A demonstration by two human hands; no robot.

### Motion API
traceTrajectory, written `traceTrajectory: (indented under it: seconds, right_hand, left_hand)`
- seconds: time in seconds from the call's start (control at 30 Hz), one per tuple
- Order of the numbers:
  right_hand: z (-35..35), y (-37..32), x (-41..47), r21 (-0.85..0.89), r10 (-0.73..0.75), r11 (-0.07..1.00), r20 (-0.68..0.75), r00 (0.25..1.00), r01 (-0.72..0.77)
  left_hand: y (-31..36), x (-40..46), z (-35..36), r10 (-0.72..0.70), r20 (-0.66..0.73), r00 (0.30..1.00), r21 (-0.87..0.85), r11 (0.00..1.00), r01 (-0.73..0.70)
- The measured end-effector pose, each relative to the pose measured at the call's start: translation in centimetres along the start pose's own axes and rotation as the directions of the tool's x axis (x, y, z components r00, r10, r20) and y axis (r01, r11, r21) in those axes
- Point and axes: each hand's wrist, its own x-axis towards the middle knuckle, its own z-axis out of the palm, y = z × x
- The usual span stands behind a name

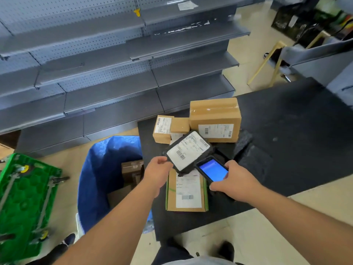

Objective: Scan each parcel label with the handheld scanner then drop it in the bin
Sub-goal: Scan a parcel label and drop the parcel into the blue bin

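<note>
Forearms: both bare, reaching fwd over table edge.
L hand (158, 172): fingers closed on corner of black mailer (188, 152), held tilted above table (286, 131), white label up.
R hand (232, 181): wrapped round handheld scanner (212, 170), blue screen lit, nose just beside mailer.
Step (est.): scan of mailer label in progress; drop not yet done.
Bin (95, 169): blue, on floor L of table; approx. 2 brown boxes inside, so some parcels done.
Left to do: flat box (186, 194) under mailer, small box (162, 129), large box (214, 119), black bags (248, 150).
</note>
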Motion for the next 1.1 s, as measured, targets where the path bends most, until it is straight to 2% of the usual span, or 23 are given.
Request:
traceTrajectory:
  seconds: [0.3, 0.57, 0.67, 0.87, 1.1]
  right_hand:
    - [-5.3, 12.2, -2.4, 0.062, 0.101, 0.993, 0.009, 0.995, -0.101]
    - [-8.8, 19.9, -2.9, 0.149, 0.232, 0.964, -0.071, 0.97, -0.219]
    - [-9.6, 21.6, -2.4, 0.158, 0.266, 0.955, -0.089, 0.96, -0.25]
    - [-11.1, 23.1, -0.1, 0.169, 0.323, 0.937, -0.075, 0.943, -0.307]
    - [-12.9, 23.3, 3.4, 0.171, 0.37, 0.921, -0.102, 0.924, -0.35]
  left_hand:
    - [-0.6, -5.6, 11.1, 0.055, 0.075, 0.996, 0.116, 0.991, -0.064]
    - [0.8, -7.1, 19.3, 0.127, 0.169, 0.977, 0.346, 0.921, -0.179]
    - [1.4, -6.7, 22.1, 0.148, 0.229, 0.962, 0.433, 0.869, -0.237]
    - [2.8, -4.5, 26.8, 0.15, 0.328, 0.933, 0.503, 0.808, -0.307]
    - [5.3, -1.3, 29.8, 0.148, 0.345, 0.927, 0.616, 0.709, -0.343]
